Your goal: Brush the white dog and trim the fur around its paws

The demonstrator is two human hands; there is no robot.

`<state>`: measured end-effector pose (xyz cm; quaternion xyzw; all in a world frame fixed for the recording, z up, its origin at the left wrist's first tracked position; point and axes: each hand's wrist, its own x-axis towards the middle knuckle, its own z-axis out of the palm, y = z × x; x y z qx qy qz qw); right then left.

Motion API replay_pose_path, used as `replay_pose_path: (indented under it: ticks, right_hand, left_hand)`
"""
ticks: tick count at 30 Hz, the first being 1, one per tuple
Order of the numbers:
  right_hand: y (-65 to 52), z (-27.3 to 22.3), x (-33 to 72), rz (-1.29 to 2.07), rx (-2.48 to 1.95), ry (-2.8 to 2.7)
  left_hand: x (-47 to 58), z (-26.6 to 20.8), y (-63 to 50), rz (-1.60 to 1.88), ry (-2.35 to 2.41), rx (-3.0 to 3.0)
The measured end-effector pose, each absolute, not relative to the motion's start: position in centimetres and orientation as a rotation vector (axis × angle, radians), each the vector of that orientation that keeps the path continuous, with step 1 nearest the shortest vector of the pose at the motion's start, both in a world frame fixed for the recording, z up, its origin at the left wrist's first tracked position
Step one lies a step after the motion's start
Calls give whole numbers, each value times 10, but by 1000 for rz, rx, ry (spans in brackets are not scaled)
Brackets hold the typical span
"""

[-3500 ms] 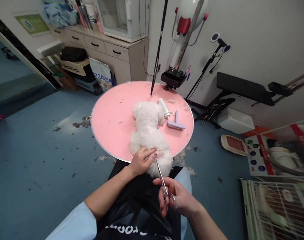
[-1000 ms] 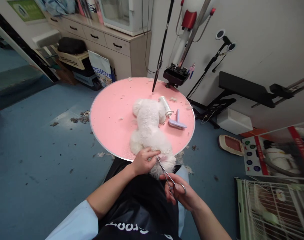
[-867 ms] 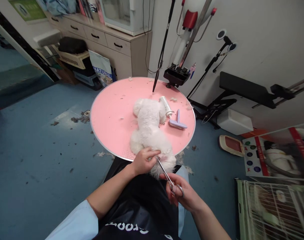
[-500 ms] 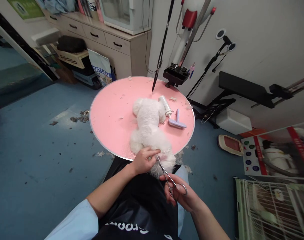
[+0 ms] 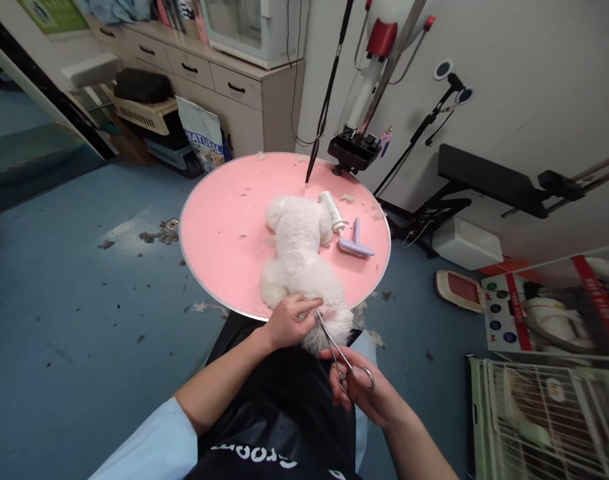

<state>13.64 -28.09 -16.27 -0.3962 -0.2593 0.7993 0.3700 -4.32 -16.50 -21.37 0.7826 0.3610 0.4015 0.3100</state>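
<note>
A fluffy white dog point(image 5: 301, 247) lies on the round pink table point(image 5: 224, 233), rump at its near edge. The left hand point(image 5: 289, 323) rests there; whether it pinches fur, I cannot tell. The right hand point(image 5: 361, 383) grips slim, shiny metal scissors point(image 5: 336, 344), loops spread, tips at the rump.

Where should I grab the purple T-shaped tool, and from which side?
Probably by its handle, from the right: that part juts slimly away from you off the wider crosspiece, and the bottle lies close on the left.
</note>
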Motion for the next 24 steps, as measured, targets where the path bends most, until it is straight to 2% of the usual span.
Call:
replay_pose_path:
  ticks: [8, 15, 24]
  right_hand:
    - [-298, -167, 132, 1975, -914, -570]
    - [-288, -159, 114, 2048, -763, -324]
    - [-289, -154, 106, 1940, -873, -403]
  left_hand:
    - [-41, -216, -167, 1082, 997, 2004]
    - [-38, -216, -170, 1122, 1003, 2030]
    - [-36, -219, -170, 1127, 1016, 1990]
